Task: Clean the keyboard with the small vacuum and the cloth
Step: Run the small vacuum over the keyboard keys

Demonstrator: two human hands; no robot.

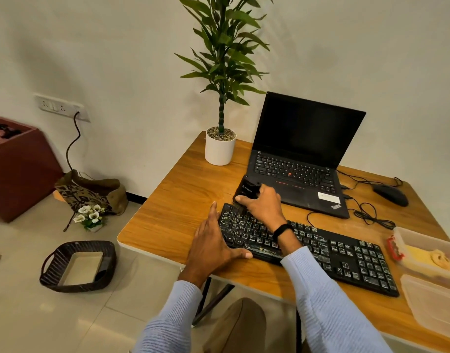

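A black keyboard [328, 250] dusted with white specks lies across the wooden table [173, 200]. My right hand [263, 205] grips a small black vacuum [246, 189] whose brush tip touches the keys at the keyboard's far left corner. My left hand [213, 240] lies on the keyboard's left end with fingers straight along the side and the thumb against the front edge. A yellow cloth [427, 258] sits in a clear plastic box at the right.
An open black laptop [302, 159] stands behind the keyboard, a potted plant [220, 146] to its left, a mouse [390, 194] with cables to its right. A clear plastic lid [432, 304] lies by the cloth's box [407, 234]. A dark basket [78, 266] sits on the floor.
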